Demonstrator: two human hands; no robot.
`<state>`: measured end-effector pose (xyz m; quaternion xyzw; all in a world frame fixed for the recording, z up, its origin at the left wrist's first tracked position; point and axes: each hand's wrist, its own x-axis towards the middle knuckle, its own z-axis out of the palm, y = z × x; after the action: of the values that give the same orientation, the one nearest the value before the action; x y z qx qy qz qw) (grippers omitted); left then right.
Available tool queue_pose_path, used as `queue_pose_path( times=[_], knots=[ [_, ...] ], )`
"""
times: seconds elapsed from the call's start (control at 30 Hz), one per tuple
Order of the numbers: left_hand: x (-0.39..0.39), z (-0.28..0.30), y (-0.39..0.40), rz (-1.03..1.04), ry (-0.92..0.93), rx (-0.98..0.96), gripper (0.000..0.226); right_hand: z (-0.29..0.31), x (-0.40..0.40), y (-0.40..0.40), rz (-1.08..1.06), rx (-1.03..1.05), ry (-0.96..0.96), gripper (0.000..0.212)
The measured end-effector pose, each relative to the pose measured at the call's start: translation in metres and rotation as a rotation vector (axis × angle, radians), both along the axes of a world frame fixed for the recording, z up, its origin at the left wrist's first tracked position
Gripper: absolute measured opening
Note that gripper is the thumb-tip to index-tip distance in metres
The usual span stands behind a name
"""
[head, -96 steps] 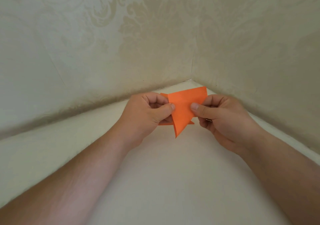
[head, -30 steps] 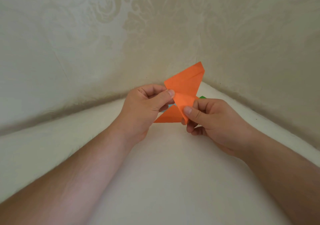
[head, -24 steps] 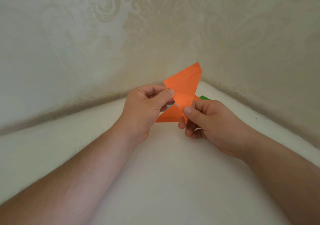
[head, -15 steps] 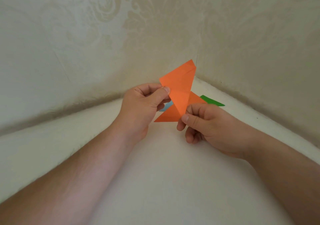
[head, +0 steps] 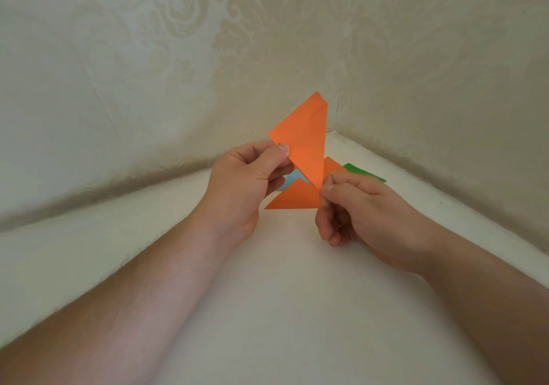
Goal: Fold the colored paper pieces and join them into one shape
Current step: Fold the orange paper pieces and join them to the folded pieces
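Two hands held the orange paper (head: 306, 144) above the pale counter (head: 282, 310) in the corner of the patterned walls (head: 148, 58). The left hand (head: 243, 188) pinched the paper's left corner between thumb and curled fingers, and the right hand (head: 356, 206) pinched its lower tip, the remaining fingers tucked under. Half a second before, the tall flap had leaned further left and its top had sat lower; it had since swung up and toward the corner, so its right edge ran almost straight down to the right thumb. A lower triangular flap pointed left beneath the left hand. Compared with the earliest picture, where the piece had been a compact wedge held flat between both thumbs, it had been opened out into two spread flaps. I judged this as a fold in progress rather than a finished unit, so joining was likely some way off. The hands had also drifted clear enough to uncover more of a green piece (head: 364, 173) lying on the counter behind the right hand, and a sliver of blue piece (head: 292, 180) behind the orange.
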<state>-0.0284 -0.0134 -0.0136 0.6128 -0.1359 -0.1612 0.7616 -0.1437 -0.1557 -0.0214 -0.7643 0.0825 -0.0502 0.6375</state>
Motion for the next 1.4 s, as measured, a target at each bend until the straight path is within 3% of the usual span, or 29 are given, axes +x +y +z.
queue_pose_path(
  times=[0.2,0.43,0.6,0.7,0.97,1.2,1.4],
  knots=[
    [0.0,-0.004,0.001,0.006,-0.223,0.101,0.011,0.003,0.002,-0.003,-0.102,0.064,-0.043,0.016],
    [-0.003,-0.005,0.001,-0.062,-0.33,0.131,0.008,0.001,0.005,-0.011,-0.25,0.104,-0.186,0.027],
    [-0.004,-0.005,0.001,-0.107,-0.288,0.11,0.014,0.001,0.006,-0.01,-0.246,0.147,-0.2,0.03],
    [-0.006,-0.007,0.0,-0.213,-0.207,0.072,0.006,0.002,0.005,-0.009,-0.226,0.183,-0.187,0.033],
    [-0.013,-0.012,-0.008,-0.338,-0.108,-0.015,0.025,0.002,0.004,-0.007,-0.186,0.269,-0.154,0.032],
    [-0.011,-0.011,-0.004,-0.351,-0.108,0.047,0.016,0.002,0.006,-0.01,-0.2,0.272,-0.152,0.04],
    [-0.017,-0.007,-0.006,-0.373,-0.099,0.105,0.01,0.003,0.005,-0.009,-0.19,0.308,-0.142,0.035]
  ],
)
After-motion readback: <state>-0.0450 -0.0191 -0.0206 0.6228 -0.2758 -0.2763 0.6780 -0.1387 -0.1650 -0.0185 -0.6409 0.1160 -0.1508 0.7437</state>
